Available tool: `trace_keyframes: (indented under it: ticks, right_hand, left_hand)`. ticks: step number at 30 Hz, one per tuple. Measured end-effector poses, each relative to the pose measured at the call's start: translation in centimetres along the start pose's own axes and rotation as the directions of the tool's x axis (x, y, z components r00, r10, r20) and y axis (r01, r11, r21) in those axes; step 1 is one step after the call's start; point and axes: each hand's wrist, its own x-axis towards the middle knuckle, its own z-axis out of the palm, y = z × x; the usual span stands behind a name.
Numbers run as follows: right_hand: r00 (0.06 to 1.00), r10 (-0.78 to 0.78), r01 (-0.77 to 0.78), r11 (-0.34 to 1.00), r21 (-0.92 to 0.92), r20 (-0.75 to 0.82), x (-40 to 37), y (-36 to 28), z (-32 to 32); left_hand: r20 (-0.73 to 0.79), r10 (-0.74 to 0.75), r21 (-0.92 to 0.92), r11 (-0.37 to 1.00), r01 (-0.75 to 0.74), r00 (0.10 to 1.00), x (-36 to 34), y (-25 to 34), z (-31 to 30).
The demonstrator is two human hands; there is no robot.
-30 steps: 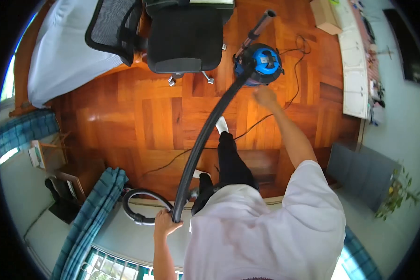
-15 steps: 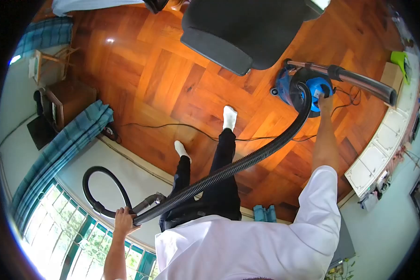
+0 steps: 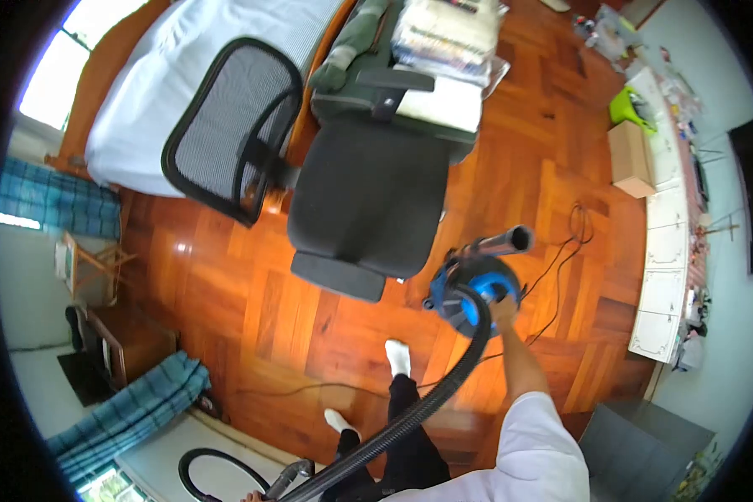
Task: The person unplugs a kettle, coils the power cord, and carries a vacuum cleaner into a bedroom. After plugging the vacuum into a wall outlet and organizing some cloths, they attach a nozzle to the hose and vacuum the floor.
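A blue and black vacuum cleaner [image 3: 452, 294] stands on the wooden floor, just right of the office chair. My right hand [image 3: 504, 311] is closed at the top of its blue lid, arm stretched out. Beside that lid a metal tube [image 3: 507, 242] sticks up, its round end toward me. The black ribbed hose [image 3: 422, 410] runs from the lid down across my legs to the lower left. There my left hand [image 3: 253, 497] has its fingers round the hose near the curved grey handle [image 3: 289, 477]; the frame edge cuts most of it off.
A black office chair [image 3: 368, 192] stands before a bed [image 3: 167, 109]. Folded items lie on a green case [image 3: 335, 105]. A power cord [image 3: 552, 284] trails over the floor. White cabinets [image 3: 665, 247] line the right wall, with a cardboard box [image 3: 632, 159] beside them.
My view has lifted, so the bed, the whole chair and the case show. My left hand has slid down to the frame edge. Both hands keep their hold.
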Motion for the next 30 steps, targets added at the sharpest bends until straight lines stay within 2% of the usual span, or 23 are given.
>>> trace_keyframes:
  ticks: [3,5,6,8,10,12,13,15,16,17,18,19,20,21,22,24,25,26,28,30]
  right_hand:
    - [0.990,0.106,-0.110,0.993,0.047,0.095,-2.9,0.4,2.2]
    - [0.983,0.138,-0.150,0.984,0.095,0.123,-5.1,0.0,3.0]
    - [0.982,0.139,-0.155,0.981,0.120,0.131,-6.3,-0.4,3.2]
    - [0.979,0.140,-0.163,0.974,0.156,0.148,-8.5,-1.2,3.7]
    - [0.967,0.168,-0.209,0.954,0.216,0.190,-10.4,-1.4,4.6]
    - [0.966,0.171,-0.212,0.953,0.218,0.193,-11.5,-1.3,6.1]
    - [0.980,0.137,-0.171,0.948,0.268,0.143,-12.2,-1.4,6.8]
    - [0.993,0.074,-0.101,0.929,0.357,0.090,-13.4,-1.3,8.3]
    - [0.995,0.036,-0.071,0.919,0.388,0.096,-13.7,-1.1,9.1]
    - [0.991,0.067,-0.102,0.936,0.336,0.115,-13.3,-0.7,10.6]
    - [0.988,0.076,-0.111,0.954,0.279,0.135,-13.5,-0.2,12.3]
    - [0.995,0.079,-0.091,0.964,0.248,0.060,-14.4,-0.2,13.4]
    - [0.997,0.068,-0.061,0.972,0.227,-0.023,-14.8,-0.6,14.4]
    - [0.999,0.037,-0.030,0.956,0.292,-0.016,-15.6,-0.8,15.3]
    - [1.000,0.002,-0.001,0.935,0.355,-0.004,-16.3,-1.1,16.0]
    - [0.976,0.110,-0.156,0.957,0.243,0.190,-17.6,-2.4,15.7]
    - [0.965,0.116,-0.213,0.872,0.440,0.236,-20.0,-3.5,15.8]
    - [0.948,0.126,-0.284,0.743,0.606,0.291,-22.6,-4.3,16.4]
    - [0.936,0.174,-0.334,0.714,0.615,0.305,-23.6,-4.5,18.6]
    - [0.903,0.143,-0.382,0.697,0.607,0.404,-26.1,-5.2,19.7]
  left_hand:
    - [-0.056,0.025,-0.020,0.999,-0.027,0.998,1.0,-0.4,-1.9]
    - [-0.146,-0.009,-0.164,0.986,-0.016,0.989,2.3,-1.4,-2.0]
    - [-0.157,-0.006,-0.157,0.987,-0.019,0.988,2.8,-2.0,-2.1]
    - [-0.300,-0.083,-0.219,0.976,0.017,0.950,3.7,-2.9,-2.2]
    - [-0.261,-0.091,-0.272,0.962,0.017,0.961,3.5,-0.7,-8.3]
    - [-0.241,-0.057,-0.350,0.936,-0.032,0.969,3.4,-0.4,-10.6]
    - [-0.233,-0.058,-0.347,0.937,-0.027,0.971,3.8,-0.3,-11.5]
    - [-0.449,-0.052,-0.482,0.855,-0.193,0.892,4.8,-0.3,-12.4]
    - [-0.359,0.019,-0.418,0.890,-0.179,0.933,4.8,-1.3,-12.7]
    - [-0.324,0.041,-0.353,0.922,-0.161,0.945,5.2,-2.8,-11.6]
    - [-0.226,-0.029,-0.383,0.922,-0.062,0.974,5.4,-3.4,-11.6]
    - [-0.244,-0.010,-0.473,0.874,-0.110,0.970,5.3,-4.0,-12.7]
    - [-0.172,-0.015,-0.400,0.915,-0.056,0.985,5.4,-5.0,-12.8]
    - [-0.203,0.013,-0.383,0.919,-0.091,0.979,4.8,-5.4,-14.7]
    - [-0.272,-0.004,-0.455,0.882,-0.125,0.962,5.2,-7.1,-13.6]
    - [-0.220,0.002,-0.487,0.866,-0.112,0.975,5.4,-9.6,-13.1]
    - [-0.284,0.036,-0.507,0.842,-0.182,0.958,5.9,-11.0,-12.3]
    - [-0.360,0.018,-0.436,0.881,-0.185,0.933,5.6,-12.2,-12.3]
    - [-0.371,0.145,-0.315,0.910,-0.271,0.917,6.2,-15.0,-11.7]
    - [-0.403,0.139,-0.334,0.898,-0.287,0.904,6.6,-17.5,-10.7]
